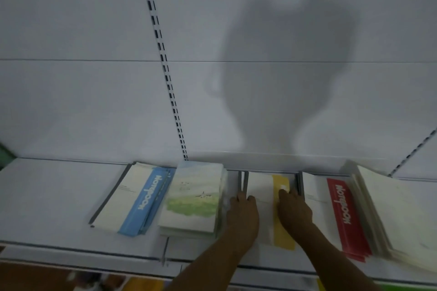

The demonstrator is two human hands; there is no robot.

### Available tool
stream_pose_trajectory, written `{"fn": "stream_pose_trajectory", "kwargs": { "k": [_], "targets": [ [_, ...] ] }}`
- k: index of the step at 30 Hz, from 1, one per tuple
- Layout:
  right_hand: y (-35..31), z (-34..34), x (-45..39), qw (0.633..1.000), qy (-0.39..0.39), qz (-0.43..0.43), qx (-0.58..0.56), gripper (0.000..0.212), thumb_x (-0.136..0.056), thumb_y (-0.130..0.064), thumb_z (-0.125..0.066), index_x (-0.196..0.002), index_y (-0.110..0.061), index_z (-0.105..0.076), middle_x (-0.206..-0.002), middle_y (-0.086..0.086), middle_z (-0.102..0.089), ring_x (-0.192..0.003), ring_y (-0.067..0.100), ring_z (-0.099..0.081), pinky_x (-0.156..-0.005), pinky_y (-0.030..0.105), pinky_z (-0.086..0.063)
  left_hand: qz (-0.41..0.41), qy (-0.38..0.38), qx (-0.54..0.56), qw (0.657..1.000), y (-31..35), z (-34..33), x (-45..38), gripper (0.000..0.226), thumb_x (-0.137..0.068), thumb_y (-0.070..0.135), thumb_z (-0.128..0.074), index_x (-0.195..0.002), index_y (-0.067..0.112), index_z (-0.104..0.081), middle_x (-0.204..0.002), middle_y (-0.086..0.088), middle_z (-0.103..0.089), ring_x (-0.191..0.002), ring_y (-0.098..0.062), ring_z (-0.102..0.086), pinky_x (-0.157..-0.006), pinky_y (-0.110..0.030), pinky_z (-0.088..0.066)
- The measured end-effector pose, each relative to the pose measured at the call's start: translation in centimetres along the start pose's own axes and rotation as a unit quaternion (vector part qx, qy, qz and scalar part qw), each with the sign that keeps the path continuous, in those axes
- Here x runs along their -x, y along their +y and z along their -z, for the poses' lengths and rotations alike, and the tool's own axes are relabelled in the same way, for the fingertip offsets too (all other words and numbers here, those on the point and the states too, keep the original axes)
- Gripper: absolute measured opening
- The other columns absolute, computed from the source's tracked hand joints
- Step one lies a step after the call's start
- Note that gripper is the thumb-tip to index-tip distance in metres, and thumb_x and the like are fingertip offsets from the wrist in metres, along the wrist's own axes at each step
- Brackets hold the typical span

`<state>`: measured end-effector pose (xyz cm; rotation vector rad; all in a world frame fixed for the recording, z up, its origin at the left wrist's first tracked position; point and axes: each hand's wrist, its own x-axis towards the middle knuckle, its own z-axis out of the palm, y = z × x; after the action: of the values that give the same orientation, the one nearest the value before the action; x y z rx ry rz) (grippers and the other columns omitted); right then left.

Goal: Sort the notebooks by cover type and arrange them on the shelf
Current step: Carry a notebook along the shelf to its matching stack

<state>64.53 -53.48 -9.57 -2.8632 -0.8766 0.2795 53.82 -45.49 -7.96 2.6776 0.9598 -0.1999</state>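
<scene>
Several piles of notebooks lie flat on a white shelf (pixel 47 196). A stack with a yellow stripe (pixel 281 236) lies in the middle. My left hand (pixel 242 217) presses on its left edge and my right hand (pixel 294 210) lies flat on the yellow stripe, fingers pointing at the back wall. Left of it sit a stack with a green landscape cover (pixel 196 196) and a stack with a blue "Notebook" stripe (pixel 146 198). To the right lies a stack with a red "Notebook" stripe (pixel 343 215), and beyond it a pile of plain cream covers (pixel 397 210).
The white back panel has a slotted upright (pixel 165 66) above the landscape stack, and another slotted upright (pixel 413 149) at the far right. A shadow falls on the panel. Below the shelf's front edge (pixel 94 253), coloured items on a lower level show dimly.
</scene>
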Motion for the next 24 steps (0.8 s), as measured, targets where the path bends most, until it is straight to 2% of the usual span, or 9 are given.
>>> {"fn": "stream_pose_trajectory", "kwargs": {
  "k": [2, 5, 8, 12, 16, 19, 22, 24],
  "targets": [
    [0.0, 0.1, -0.1, 1.0, -0.003, 0.014, 0.004, 0.024, -0.099, -0.017, -0.036, -0.117, -0.012, -0.052, -0.121, 0.008, -0.051, -0.102, 0.021, -0.057, -0.081, 0.028, -0.049, -0.004, -0.001, 0.004, 1.0, 0.0, 0.1, 0.1, 0.038, -0.098, 0.0, -0.034, -0.135, 0.003, -0.042, -0.142, -0.019, -0.033, -0.123, -0.034, -0.042, -0.099, -0.041, -0.041],
    [0.1, 0.0, 0.3, 1.0, 0.005, 0.015, 0.001, 0.027, -0.099, -0.017, -0.036, -0.121, -0.012, -0.051, -0.125, 0.01, -0.048, -0.108, 0.023, -0.054, -0.086, 0.03, -0.048, -0.003, -0.016, 0.008, 1.0, 0.1, -0.1, 0.5, 0.035, -0.098, 0.0, -0.034, -0.13, 0.0, -0.046, -0.141, -0.02, -0.036, -0.119, -0.033, -0.048, -0.099, -0.04, -0.042],
    [0.1, -0.3, 1.0, 1.0, 0.003, 0.006, -0.015, 0.03, -0.1, -0.018, -0.034, -0.126, -0.012, -0.048, -0.126, 0.013, -0.046, -0.11, 0.025, -0.053, -0.089, 0.031, -0.047, -0.004, -0.031, 0.002, 0.999, 0.2, -0.2, 0.4, 0.031, -0.098, 0.005, -0.041, -0.127, 0.001, -0.049, -0.139, -0.019, -0.038, -0.119, -0.032, -0.05, -0.099, -0.039, -0.042],
    [0.5, -0.7, 1.4, 0.999, 0.012, 0.032, -0.026, 0.027, -0.101, -0.021, -0.037, -0.124, -0.014, -0.048, -0.116, 0.006, -0.055, -0.098, 0.017, -0.06, -0.079, 0.024, -0.049, -0.017, -0.035, 0.0, 0.999, 0.1, 0.1, -0.5, 0.041, -0.094, 0.029, -0.055, -0.127, 0.005, -0.05, -0.14, -0.017, -0.039, -0.119, -0.031, -0.051, -0.1, -0.036, -0.041],
    [0.4, -0.6, 1.7, 0.999, 0.003, 0.028, -0.036, 0.024, -0.1, -0.022, -0.04, -0.12, -0.012, -0.049, -0.118, 0.007, -0.054, -0.099, 0.018, -0.059, -0.082, 0.026, -0.051, -0.013, -0.026, 0.001, 1.0, 0.3, 0.0, -1.0, 0.045, -0.091, 0.031, -0.06, -0.127, 0.007, -0.049, -0.14, -0.017, -0.037, -0.117, -0.029, -0.053, -0.098, -0.034, -0.043],
    [0.3, -0.6, 2.0, 0.999, 0.0, 0.027, -0.041, 0.027, -0.1, -0.026, -0.04, -0.124, -0.013, -0.045, -0.123, 0.008, -0.051, -0.102, 0.018, -0.058, -0.084, 0.026, -0.051, 0.012, -0.028, 0.036, 0.999, -0.1, -0.1, -1.4, 0.056, -0.086, 0.035, -0.066, -0.13, 0.01, -0.043, -0.141, -0.014, -0.032, -0.117, -0.026, -0.052, -0.096, -0.031, -0.043],
    [-0.1, -0.8, 2.0, 0.996, -0.022, 0.003, -0.087, 0.034, -0.099, -0.028, -0.042, -0.131, -0.014, -0.04, -0.129, 0.009, -0.048, -0.108, 0.019, -0.057, -0.09, 0.029, -0.051, 0.026, -0.044, 0.079, 0.996, -0.1, -0.1, -1.9, 0.056, -0.086, 0.025, -0.066, -0.132, 0.007, -0.039, -0.138, -0.013, -0.042, -0.119, -0.025, -0.052, -0.094, -0.029, -0.044],
    [-0.4, -0.8, 1.7, 0.989, -0.034, -0.025, -0.144, 0.047, -0.097, -0.029, -0.045, -0.141, -0.016, -0.033, -0.135, 0.01, -0.044, -0.115, 0.022, -0.054, -0.095, 0.033, -0.049, 0.035, -0.04, 0.125, 0.991, 0.0, 0.0, -2.2, 0.056, -0.084, 0.022, -0.067, -0.13, 0.006, -0.039, -0.13, -0.012, -0.052, -0.115, -0.024, -0.055, -0.09, -0.028, -0.047]
  ]
}}
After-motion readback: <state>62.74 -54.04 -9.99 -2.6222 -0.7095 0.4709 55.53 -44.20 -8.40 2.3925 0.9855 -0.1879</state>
